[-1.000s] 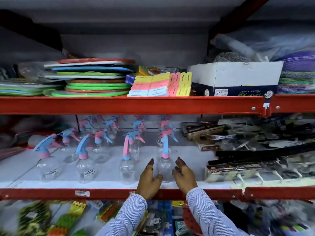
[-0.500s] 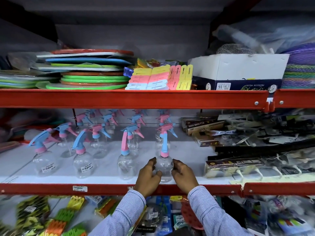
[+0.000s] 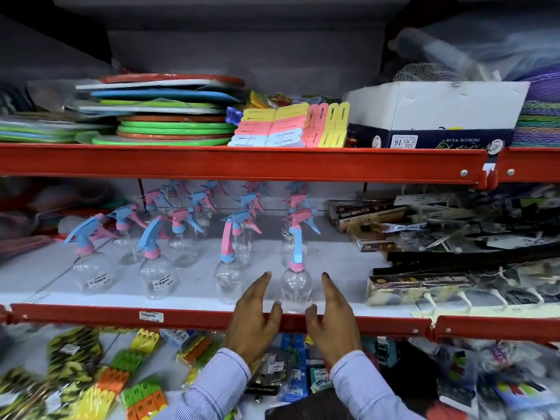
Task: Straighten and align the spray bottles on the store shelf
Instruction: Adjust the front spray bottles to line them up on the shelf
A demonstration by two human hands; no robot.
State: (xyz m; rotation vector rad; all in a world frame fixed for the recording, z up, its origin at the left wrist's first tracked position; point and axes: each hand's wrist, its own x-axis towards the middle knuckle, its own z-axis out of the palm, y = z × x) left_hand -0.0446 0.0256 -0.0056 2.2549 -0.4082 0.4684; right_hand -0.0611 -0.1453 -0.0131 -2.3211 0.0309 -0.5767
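Observation:
Several clear spray bottles with pink and blue trigger heads stand in rows on the white middle shelf (image 3: 194, 283). The front right bottle (image 3: 296, 283) stands upright near the shelf's red front rail (image 3: 91, 316). My left hand (image 3: 256, 316) is just left of it and my right hand (image 3: 331, 316) just right of it, both with fingers apart and not touching the bottle. Another front bottle (image 3: 228, 277) stands to the left, and two more (image 3: 157, 275) (image 3: 91, 268) further left with their heads turned sideways.
Boxed and packaged goods (image 3: 418, 286) crowd the shelf right of the bottles. The upper shelf holds stacked plates (image 3: 172, 128), coloured clips (image 3: 288, 125) and a white box (image 3: 433, 113). Packets fill the shelf below (image 3: 91, 374).
Both hands gripped the front right bottle half a second ago; now they have let go and drawn slightly apart and back. The bottle stays upright.

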